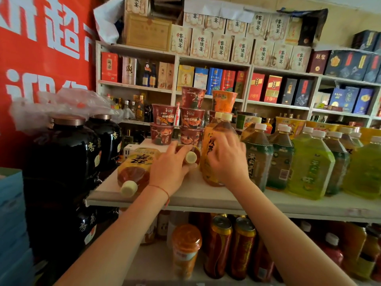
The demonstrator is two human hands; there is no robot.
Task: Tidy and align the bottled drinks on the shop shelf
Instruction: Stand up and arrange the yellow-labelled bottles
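Observation:
Two amber tea bottles lie on their sides on the white shelf [206,198], caps toward me. One lying bottle [135,170] is at the left with a yellow label. My left hand [170,167] grips the other lying bottle [190,156] near its cap. My right hand [226,159] holds an upright amber tea bottle [210,141] with a yellow label, fingers curled round its front. To the right stand upright green-label tea bottles [258,155] and light green drink bottles [311,166] in rows.
Stacked instant noodle cups [179,120] sit behind the lying bottles. Large black ceramic jars [66,149] stand at the left of the shelf end. Cans and bottles [218,244] fill the shelf below. Boxed liquor lines the back wall shelves.

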